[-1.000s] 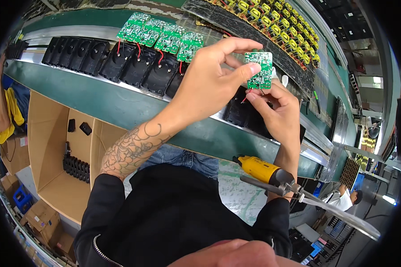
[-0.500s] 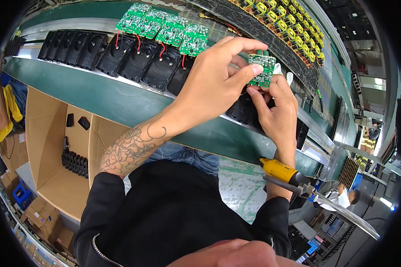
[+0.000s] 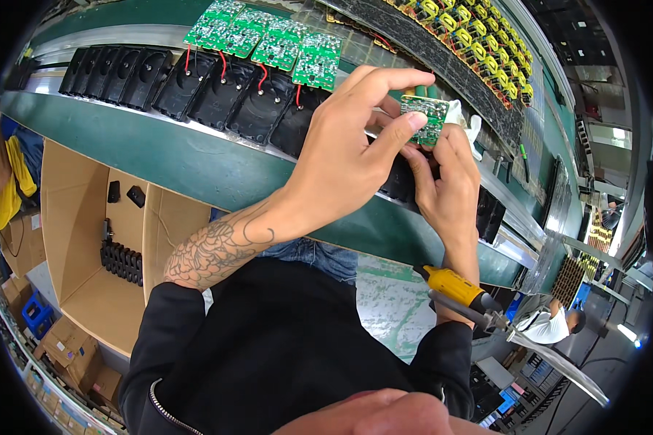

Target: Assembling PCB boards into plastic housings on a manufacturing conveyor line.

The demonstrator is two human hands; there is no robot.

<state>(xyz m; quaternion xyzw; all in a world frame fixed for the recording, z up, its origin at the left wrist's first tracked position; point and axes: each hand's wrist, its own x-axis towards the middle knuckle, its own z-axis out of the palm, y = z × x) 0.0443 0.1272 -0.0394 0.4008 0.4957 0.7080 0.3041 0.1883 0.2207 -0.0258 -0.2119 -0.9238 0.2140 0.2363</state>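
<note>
Both hands meet over the bench around a small green circuit board (image 3: 429,119), its solder side showing. My left hand (image 3: 355,141) pinches the board's left side, thumb on its face. From the lower right, my right hand (image 3: 450,170) is closed at the board's lower edge; its fingertips are partly hidden. Green cylindrical parts show at the board's far edge, and a white scrap (image 3: 473,134) I cannot identify is just beside it. Left of my hands, several larger green boards (image 3: 317,61) are joined by red wires to open black plastic shells (image 3: 257,109) in a row.
A dark board (image 3: 479,94) bearing rows of yellow-wrapped components (image 3: 479,54) lies across the far side. A yellow tool (image 3: 453,286) on a metal arm juts out near my right forearm. An open cardboard box (image 3: 87,268) with black parts stands below left, near another person's yellow clothing (image 3: 7,188).
The circuit board has tilted, so more of the parts along its far edge show. The white scrap beside it is more exposed. Both hands keep their hold, and the row of shells has shifted slightly left.
</note>
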